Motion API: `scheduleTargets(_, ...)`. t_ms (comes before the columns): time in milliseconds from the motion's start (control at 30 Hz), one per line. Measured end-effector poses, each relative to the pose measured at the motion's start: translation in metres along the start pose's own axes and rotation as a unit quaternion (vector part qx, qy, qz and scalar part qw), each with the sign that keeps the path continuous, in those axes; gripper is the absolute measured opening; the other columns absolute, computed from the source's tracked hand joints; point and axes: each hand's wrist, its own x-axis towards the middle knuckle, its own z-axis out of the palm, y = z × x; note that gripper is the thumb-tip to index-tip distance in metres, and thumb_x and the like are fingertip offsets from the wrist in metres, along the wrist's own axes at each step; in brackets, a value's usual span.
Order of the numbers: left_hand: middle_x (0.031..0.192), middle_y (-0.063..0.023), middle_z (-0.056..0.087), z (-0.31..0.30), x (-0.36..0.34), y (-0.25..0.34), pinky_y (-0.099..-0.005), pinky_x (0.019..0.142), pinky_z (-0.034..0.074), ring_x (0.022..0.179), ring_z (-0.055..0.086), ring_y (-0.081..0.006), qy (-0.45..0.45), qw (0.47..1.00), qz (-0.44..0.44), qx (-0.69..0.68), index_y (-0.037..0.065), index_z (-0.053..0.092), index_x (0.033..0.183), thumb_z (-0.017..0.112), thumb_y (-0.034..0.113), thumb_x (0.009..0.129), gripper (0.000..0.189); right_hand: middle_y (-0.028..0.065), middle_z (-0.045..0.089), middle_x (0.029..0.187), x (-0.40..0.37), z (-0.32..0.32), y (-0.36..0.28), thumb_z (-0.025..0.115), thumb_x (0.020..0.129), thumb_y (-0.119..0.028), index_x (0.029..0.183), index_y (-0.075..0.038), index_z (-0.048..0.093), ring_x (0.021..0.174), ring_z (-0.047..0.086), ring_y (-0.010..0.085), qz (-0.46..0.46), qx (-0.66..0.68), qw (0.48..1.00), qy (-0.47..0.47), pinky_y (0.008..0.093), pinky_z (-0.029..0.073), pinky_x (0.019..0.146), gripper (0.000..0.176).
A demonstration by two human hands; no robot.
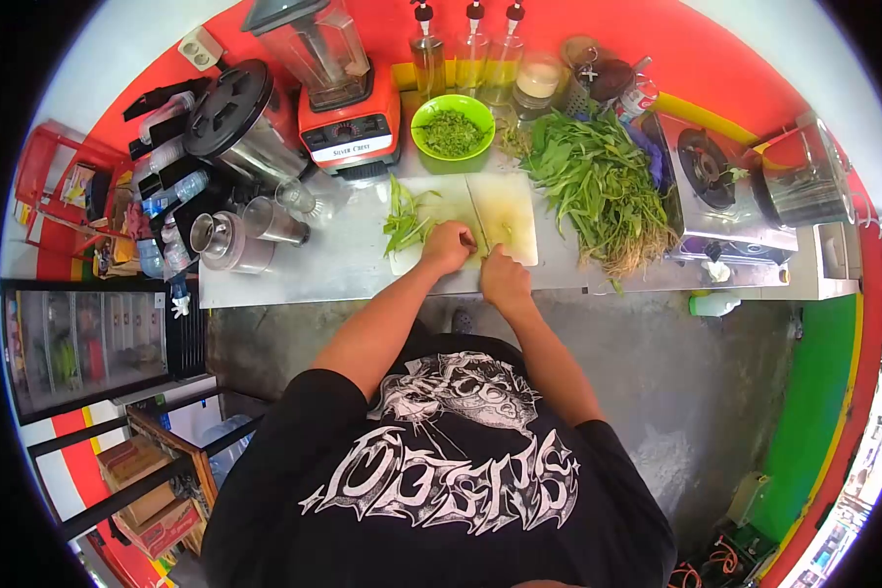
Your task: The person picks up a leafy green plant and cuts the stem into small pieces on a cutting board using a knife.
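A white cutting board lies on the metal counter. My right hand is closed around the handle of a knife, its thin blade pointing away from me across the board. Close to the blade, my left hand is curled with its fingertips pressed together on the stems of leafy greens. The loose leaves spread over the board's left part, beyond that hand. Beneath my left fingers the stems are mostly hidden. Small green bits lie by the knife.
Behind the board stand a green bowl of chopped greens and a red blender. A big heap of rooted greens lies right, beside a gas stove. Glass jugs stand left; pump bottles line the wall.
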Motion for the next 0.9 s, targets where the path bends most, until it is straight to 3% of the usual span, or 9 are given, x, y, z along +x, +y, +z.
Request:
scheduleTargets(67, 0.082, -0.0123, 0.074, 0.0, -0.004, 0.005, -0.0365, 0.073, 0.055, 0.078, 0.072, -0.0256, 0.009, 1.0, 0.0, 0.016, 0.006, 0.075, 0.081, 0.078, 0.009, 0.075, 0.008, 0.0217, 0.072, 0.094, 0.002, -0.005, -0.003, 0.05, 0.098, -0.025, 0.111, 0.0, 0.05, 0.09, 0.073, 0.0383, -0.01, -0.008, 1.0, 0.006, 0.0477, 0.058, 0.076, 0.028)
scheduleTargets(133, 0.082, -0.0123, 0.074, -0.003, -0.004, 0.004, -0.0365, 0.072, 0.055, 0.078, 0.072, -0.0257, 0.013, 0.999, -0.002, 0.038, 0.006, 0.074, 0.081, 0.078, 0.008, 0.075, 0.007, 0.0265, 0.07, 0.1, -0.007, -0.014, -0.009, 0.05, 0.101, -0.036, 0.112, -0.001, 0.05, 0.097, 0.07, 0.0427, 0.034, 0.05, 0.997, -0.044, 0.0517, 0.055, 0.084, 0.036)
scheduleTargets(433, 0.077, -0.0107, 0.073, 0.001, -0.002, 0.002, -0.0334, 0.068, 0.053, 0.071, 0.069, -0.0208, 0.028, 0.998, -0.002, 0.049, 0.005, 0.074, 0.082, 0.079, 0.006, 0.074, 0.009, 0.0267, 0.07, 0.101, -0.005, -0.014, -0.011, 0.049, 0.101, -0.035, 0.112, 0.0, 0.05, 0.101, 0.068, 0.0438, 0.03, 0.066, 0.996, -0.048, 0.0524, 0.053, 0.087, 0.036)
scheduleTargets(500, 0.082, -0.0109, 0.074, 0.001, -0.001, 0.002, -0.0357, 0.075, 0.055, 0.079, 0.072, -0.024, 0.001, 0.999, -0.045, -0.005, 0.008, 0.074, 0.084, 0.076, 0.006, 0.075, 0.009, 0.0268, 0.07, 0.101, -0.002, -0.011, -0.012, 0.049, 0.101, -0.034, 0.112, 0.0, 0.05, 0.101, 0.068, 0.0438, 0.041, 0.077, 0.995, -0.047, 0.0526, 0.053, 0.088, 0.036)
scheduleTargets(633, 0.081, -0.0101, 0.074, 0.004, 0.002, 0.001, -0.0354, 0.075, 0.055, 0.079, 0.072, -0.0232, 0.0, 0.998, -0.045, 0.037, 0.007, 0.074, 0.083, 0.076, 0.006, 0.075, 0.009, 0.0275, 0.07, 0.101, 0.0, -0.01, -0.007, 0.05, 0.101, -0.034, 0.112, 0.001, 0.05, 0.1, 0.068, 0.0438, 0.021, 0.055, 0.997, -0.043, 0.0532, 0.053, 0.087, 0.037)
scheduleTargets(833, 0.078, -0.0093, 0.073, 0.006, -0.002, 0.003, -0.0376, 0.071, 0.055, 0.075, 0.071, -0.0237, 0.015, 0.997, -0.071, 0.025, 0.008, 0.073, 0.082, 0.077, 0.007, 0.075, 0.008, 0.0275, 0.07, 0.1, -0.003, -0.006, -0.01, 0.051, 0.1, -0.028, 0.112, 0.002, 0.05, 0.097, 0.07, 0.0427, 0.027, 0.065, 0.997, -0.042, 0.0513, 0.055, 0.085, 0.032)
scheduleTargets(900, 0.076, -0.0127, 0.071, 0.005, -0.003, 0.004, -0.0383, 0.066, 0.054, 0.068, 0.069, -0.026, 0.033, 0.998, -0.027, 0.049, 0.004, 0.072, 0.083, 0.076, 0.007, 0.075, 0.009, 0.0273, 0.07, 0.1, -0.001, -0.009, -0.009, 0.051, 0.099, -0.026, 0.113, 0.002, 0.05, 0.097, 0.07, 0.0425, 0.015, 0.061, 0.997, -0.036, 0.0508, 0.055, 0.084, 0.031)
